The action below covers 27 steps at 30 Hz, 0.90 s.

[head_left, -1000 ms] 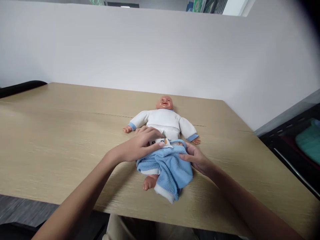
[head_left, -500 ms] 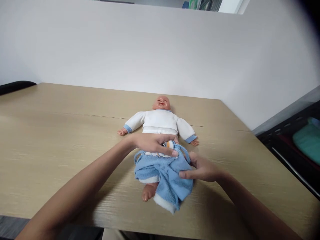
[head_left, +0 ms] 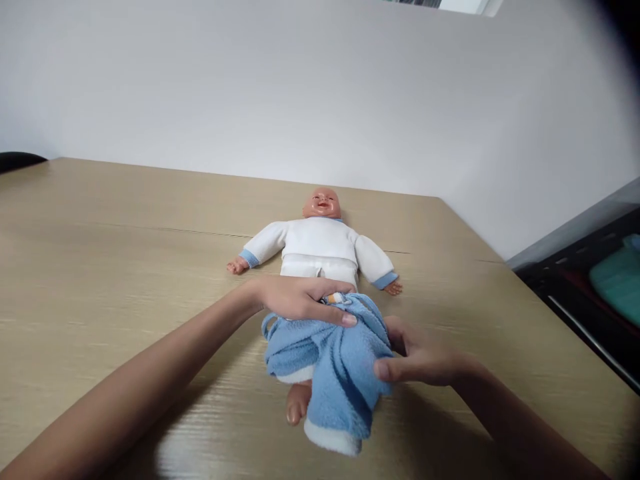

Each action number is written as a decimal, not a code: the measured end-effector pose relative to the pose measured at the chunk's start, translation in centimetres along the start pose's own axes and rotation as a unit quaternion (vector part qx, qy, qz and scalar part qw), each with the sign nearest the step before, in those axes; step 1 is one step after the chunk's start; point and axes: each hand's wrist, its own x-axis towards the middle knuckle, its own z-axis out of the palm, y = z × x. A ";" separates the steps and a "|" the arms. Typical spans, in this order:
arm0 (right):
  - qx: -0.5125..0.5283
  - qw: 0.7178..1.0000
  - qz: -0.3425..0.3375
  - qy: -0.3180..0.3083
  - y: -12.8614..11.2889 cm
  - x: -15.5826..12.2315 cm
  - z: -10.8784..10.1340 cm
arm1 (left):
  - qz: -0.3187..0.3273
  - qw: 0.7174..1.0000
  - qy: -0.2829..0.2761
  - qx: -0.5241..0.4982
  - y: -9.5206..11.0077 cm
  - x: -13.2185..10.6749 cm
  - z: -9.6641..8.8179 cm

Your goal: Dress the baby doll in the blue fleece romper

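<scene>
Doll: we have the baby doll on its back on the wooden table, head toward the white wall, arms spread, white top on.
Trousers: the blue terry trousers are bunched over its hips and legs; one bare foot pokes out on our left, and the white cuff of the other leg hangs past where its foot would be (that foot is hidden).
Left hand: our left hand lies flat across the doll's waist, fingers extended, pressing on the waistband rather than pinching it.
Right hand: our right hand is closed on the fabric at the doll's hip on our right, thumb against the cloth.
Progress: we judge the trousers partly on; the waist sits about at the hips, but the cloth is rumpled and twisted, and the legs are not yet straightened.
Left to do: smoothing the legs and settling the waistband, as far as we can see.
Containers: a dark bin at the right edge holds something teal; we cannot tell what.
</scene>
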 end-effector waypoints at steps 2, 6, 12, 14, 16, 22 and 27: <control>0.008 1.000 0.011 0.014 0.1 0.0 -0.1 | -0.005 1.000 -0.017 0.012 0.1 -0.1 0.1; 0.119 0.983 -0.038 0.131 0.6 0.6 -0.4 | -0.021 0.995 -0.096 0.010 -0.2 -0.1 0.0; 0.146 0.976 -0.018 0.159 0.4 0.6 -0.6 | -0.010 0.992 -0.122 0.007 -0.8 -0.1 0.3; 0.084 0.987 -0.009 0.135 0.3 0.2 -0.4 | 0.017 0.994 -0.109 0.009 -1.0 0.2 0.4; 0.028 0.998 -0.004 0.052 0.0 -0.3 -0.1 | 0.054 0.994 -0.097 0.001 -1.2 0.5 0.6; 0.076 0.996 -0.041 -0.007 0.3 -0.3 0.7 | 0.027 0.985 -0.150 -0.079 -1.9 0.4 0.7; 0.203 0.976 -0.057 0.056 1.8 0.8 1.1 | -0.038 0.937 -0.261 -0.230 -1.9 -0.1 0.8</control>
